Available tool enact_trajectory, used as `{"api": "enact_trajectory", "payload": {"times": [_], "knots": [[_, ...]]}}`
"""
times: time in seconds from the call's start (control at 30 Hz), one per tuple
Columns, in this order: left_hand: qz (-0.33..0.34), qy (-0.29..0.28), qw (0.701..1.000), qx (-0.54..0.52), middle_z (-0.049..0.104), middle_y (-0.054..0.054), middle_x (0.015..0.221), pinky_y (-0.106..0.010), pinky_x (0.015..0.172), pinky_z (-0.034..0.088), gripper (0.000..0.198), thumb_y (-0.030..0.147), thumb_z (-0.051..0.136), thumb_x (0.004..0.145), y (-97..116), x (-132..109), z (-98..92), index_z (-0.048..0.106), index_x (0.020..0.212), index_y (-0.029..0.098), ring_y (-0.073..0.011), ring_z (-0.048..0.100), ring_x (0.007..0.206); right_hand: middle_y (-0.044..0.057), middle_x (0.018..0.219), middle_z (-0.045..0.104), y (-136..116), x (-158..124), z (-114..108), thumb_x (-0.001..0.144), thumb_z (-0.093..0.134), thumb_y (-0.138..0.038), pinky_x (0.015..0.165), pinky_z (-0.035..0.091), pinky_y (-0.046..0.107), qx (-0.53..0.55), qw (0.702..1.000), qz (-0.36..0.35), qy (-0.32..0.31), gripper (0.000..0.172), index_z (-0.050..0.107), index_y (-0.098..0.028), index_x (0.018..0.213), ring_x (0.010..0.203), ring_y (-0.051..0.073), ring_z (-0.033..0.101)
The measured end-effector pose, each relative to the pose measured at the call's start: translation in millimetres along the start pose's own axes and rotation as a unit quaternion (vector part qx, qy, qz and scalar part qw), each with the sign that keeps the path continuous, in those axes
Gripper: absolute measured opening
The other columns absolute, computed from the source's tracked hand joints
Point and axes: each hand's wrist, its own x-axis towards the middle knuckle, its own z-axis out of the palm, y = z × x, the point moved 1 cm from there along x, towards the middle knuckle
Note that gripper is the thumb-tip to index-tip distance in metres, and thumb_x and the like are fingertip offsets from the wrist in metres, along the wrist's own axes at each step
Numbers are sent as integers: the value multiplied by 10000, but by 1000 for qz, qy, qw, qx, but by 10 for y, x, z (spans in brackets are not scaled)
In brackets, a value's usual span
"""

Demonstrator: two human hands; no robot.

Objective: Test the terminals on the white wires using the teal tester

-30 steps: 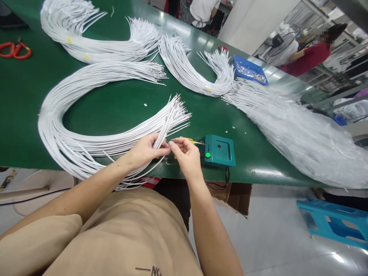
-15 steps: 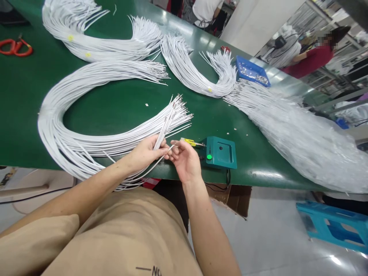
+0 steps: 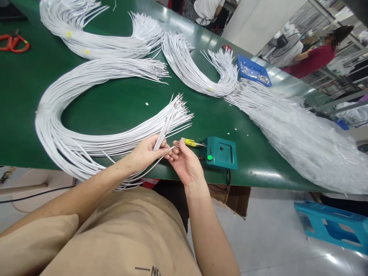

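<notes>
My left hand [image 3: 149, 150] is closed around a few white wires [image 3: 165, 128], whose tips point up and away. One more white wire runs from its fingertips to my right hand [image 3: 185, 161], whose thumb and forefinger pinch that wire near its end. The large curved bundle of white wires [image 3: 53, 111] lies just behind and left of my hands. Right beside my right hand is a small green device [image 3: 220, 153] with a green button and a yellow part [image 3: 190, 142] at its left side.
More white wire bundles [image 3: 115, 46] lie farther back on the green table [image 3: 115, 105]. Red-handled cutters [image 3: 14, 43] are at the far left. A blue tray [image 3: 253, 70] and plastic-covered wires [image 3: 301, 134] are at the right. A person [image 3: 314, 57] is beyond.
My right hand has turned slightly, and its thumb now stands higher near the yellow part. My left hand keeps its hold on the wires. The view has shifted a little.
</notes>
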Motion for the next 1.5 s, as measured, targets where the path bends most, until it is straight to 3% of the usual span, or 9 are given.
{"api": "enact_trajectory", "payload": {"times": [0.17,0.27,0.47,0.57,0.7,0.77,0.97,1.2,1.5], "knots": [[0,10,1000,-2,637,2,757,-278,713,507,182,211,674,732,17,7,12,506,775,155,-129,637,703,-46,654,506,25,-24,-9,727,709,-327,635,462,237,-32,998,-51,26,189,686,-182,846,564,69,443],[6,9,1000,-11,625,6,798,-254,704,495,241,213,679,741,-5,10,1,562,942,151,-114,618,715,-13,702,584,27,-38,-3,717,703,-310,611,445,238,-95,987,-111,66,183,705,-167,832,601,82,483],[-28,-35,998,-52,618,-9,857,-190,596,442,391,242,682,759,8,32,7,592,1134,177,-98,583,721,9,747,661,6,-81,13,767,643,-346,695,467,288,-318,915,-211,132,199,698,-174,852,669,133,560],[-70,-52,991,-102,620,-17,876,-173,560,415,401,208,705,723,48,75,33,623,1115,181,-87,574,708,30,771,632,-11,-93,-16,864,520,-318,728,450,304,-489,801,-311,150,190,632,-185,787,735,160,555],[-103,-56,986,-121,613,-23,838,-170,528,396,353,185,703,702,60,150,64,660,1051,164,-85,558,679,82,795,593,-53,-92,-102,914,407,-228,807,402,341,-710,555,-417,121,260,590,-190,735,815,202,508],[-109,-58,987,-106,605,-20,820,-166,519,384,329,184,692,707,45,184,80,665,1035,161,-84,552,677,85,801,601,-119,-92,-157,920,397,-216,802,394,336,-754,505,-412,86,265,600,-188,753,810,203,504],[-73,-46,996,7,595,7,788,-177,459,311,356,222,655,732,39,299,153,615,1085,195,-98,567,656,89,996,661,-549,-82,-328,904,460,-233,836,365,366,-789,481,-362,123,186,598,-183,1017,950,240,534],[-27,-33,993,107,601,34,728,-287,720,469,338,210,631,735,-8,462,179,543,1057,160,-134,629,669,36,771,664,-775,23,-458,826,538,-154,871,346,371,-837,454,-303,48,70,579,-195,786,780,200,545],[-15,9,983,184,669,23,710,-310,722,494,347,242,642,720,-137,607,158,553,1051,189,-167,671,675,27,663,525,-770,61,-458,815,541,-131,812,376,367,-841,431,-321,58,112,583,-210,746,764,208,463]]}}
